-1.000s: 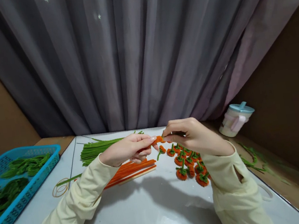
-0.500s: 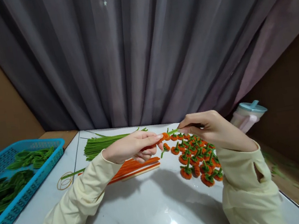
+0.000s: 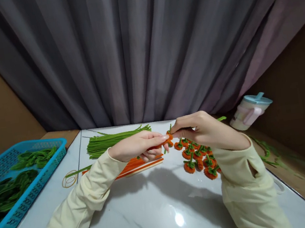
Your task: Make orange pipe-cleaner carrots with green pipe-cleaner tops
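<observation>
Between the thumb and fingers of my left hand [image 3: 143,145] is a small orange pipe-cleaner pumpkin [image 3: 169,137]. My right hand [image 3: 201,129] pinches at its right side, with the fingertips against it; they hide most of its green stem. Just beyond and below my right hand stand several finished-looking orange pumpkins [image 3: 189,167] with green stems, partly covered by that hand. A bundle of green pipe cleaners [image 3: 99,144] lies behind my left wrist. Orange pipe cleaners [image 3: 132,167] lie in a row under my left hand.
A blue plastic basket [image 3: 48,167] with coiled green pieces [image 3: 33,158] stands at the left. Near it lies a rubber band [image 3: 68,180]. At the right is a lidded cup [image 3: 252,110], with green scraps [image 3: 265,150] near the table's edge. A grey curtain [image 3: 131,55] hangs behind.
My right hand has moved left, nearer my left hand, and its fingertips are now at the pumpkin instead of out along the green stem. The view has shifted slightly.
</observation>
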Tool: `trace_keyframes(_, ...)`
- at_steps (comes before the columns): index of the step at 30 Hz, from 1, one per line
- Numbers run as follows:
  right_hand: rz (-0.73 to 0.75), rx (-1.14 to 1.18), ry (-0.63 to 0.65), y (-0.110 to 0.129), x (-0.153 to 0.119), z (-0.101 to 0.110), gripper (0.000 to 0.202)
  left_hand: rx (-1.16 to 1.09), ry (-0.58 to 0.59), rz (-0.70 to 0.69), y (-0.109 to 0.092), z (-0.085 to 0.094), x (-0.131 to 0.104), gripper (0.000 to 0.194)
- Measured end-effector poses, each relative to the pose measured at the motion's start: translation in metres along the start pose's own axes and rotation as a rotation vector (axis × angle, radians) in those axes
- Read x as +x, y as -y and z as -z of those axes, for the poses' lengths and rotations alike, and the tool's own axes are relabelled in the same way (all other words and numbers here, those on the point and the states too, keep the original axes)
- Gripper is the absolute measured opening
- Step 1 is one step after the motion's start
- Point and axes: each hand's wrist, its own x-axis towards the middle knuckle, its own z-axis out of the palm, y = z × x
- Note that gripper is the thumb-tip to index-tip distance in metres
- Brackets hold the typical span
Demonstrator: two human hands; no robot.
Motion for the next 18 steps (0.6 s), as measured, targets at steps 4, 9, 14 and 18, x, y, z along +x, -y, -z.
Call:
trace_keyframes(4, -0.081, -0.009, -0.027, -0.004, -0.010, 0.012, 0.013, -0.021, -0.009, -0.031, 0.000, -0.001, 0.000, 0.026)
trace_keyframes(9, -0.113, -0.016, -0.033, -0.007, -0.017, 0.021, 0.013, -0.067, 0.000, -0.085, 0.000, -0.002, 0.003, 0.039)
trace_keyframes(14, -0.080, -0.014, -0.004, -0.005, -0.016, 0.021, 0.014, -0.119, 0.126, -0.084, 0.002, 0.000, 0.005, 0.032)
trace_keyframes(18, -0.039, -0.016, -0.005, -0.004, -0.016, 0.021, 0.013, -0.084, 0.124, -0.070, 0.003, -0.001, 0.003, 0.024)
